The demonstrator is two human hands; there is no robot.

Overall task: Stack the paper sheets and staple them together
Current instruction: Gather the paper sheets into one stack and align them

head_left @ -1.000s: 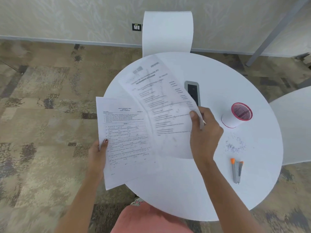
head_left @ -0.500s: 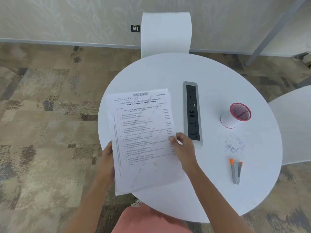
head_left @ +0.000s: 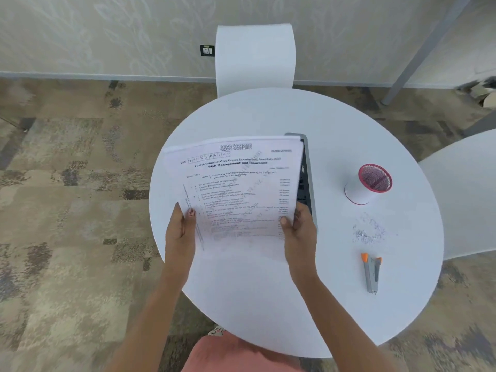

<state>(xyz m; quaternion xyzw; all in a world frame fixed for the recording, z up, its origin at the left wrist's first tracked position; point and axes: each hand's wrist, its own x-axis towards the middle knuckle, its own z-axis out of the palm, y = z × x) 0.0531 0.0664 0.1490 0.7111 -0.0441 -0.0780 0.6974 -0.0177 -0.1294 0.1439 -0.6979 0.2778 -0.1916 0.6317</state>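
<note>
Two bare hands are seen holding one set of white printed paper sheets (head_left: 236, 194) above the near-left part of the round white table (head_left: 335, 124). At the left, the left hand (head_left: 179, 232) is closed on the sheets' left edge, thumb pressed on the printed face and fingers hidden behind. The sheets are held tilted, heading uppermost, with the long axis running away from the person; a second edge shows slightly offset along the top left, so the stack is judged not yet fully squared. At the right edge, the right hand (head_left: 299, 229) pinches the sheets likewise, thumb on top. Just behind that edge, a grey and black power strip (head_left: 308, 183) set in the table is partly covered. Further right, a white mesh cup with a red rim (head_left: 369, 185) stands upright, with a scatter of loose staples (head_left: 369, 232) nearer the person. Below these lies the grey stapler with orange tips (head_left: 371, 272), well apart from the sheets, its long axis pointing roughly away from the person. It lies to the right of both grips, so the right hand is judged the nearer for the reach.
</note>
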